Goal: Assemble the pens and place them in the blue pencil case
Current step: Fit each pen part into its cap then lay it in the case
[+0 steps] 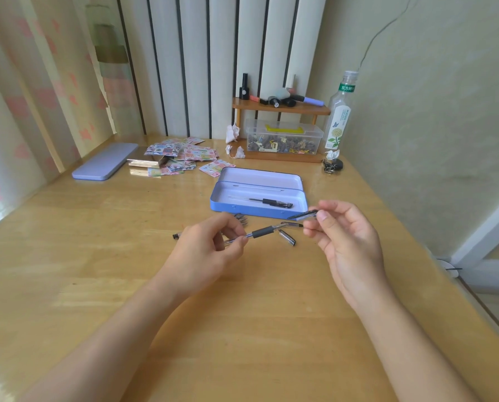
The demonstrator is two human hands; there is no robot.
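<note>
The blue pencil case (257, 208) lies open on the wooden desk, with one assembled black pen (271, 202) inside. In front of it my left hand (207, 245) holds a clear pen with a black grip (259, 231), tip pointing right. My right hand (346, 239) pinches a pen cap (304, 215) between thumb and fingers, a short way from the pen's tip. Loose pen caps (287, 237) and small pen tips (241, 218) lie on the desk between my hands and the case.
A purple tin lid (104, 165) and a pile of patterned cards (178, 158) sit at the back left. A small wooden shelf with a clear plastic box (283, 139) and a bottle (339, 117) stand at the back right. The wall is close on the right.
</note>
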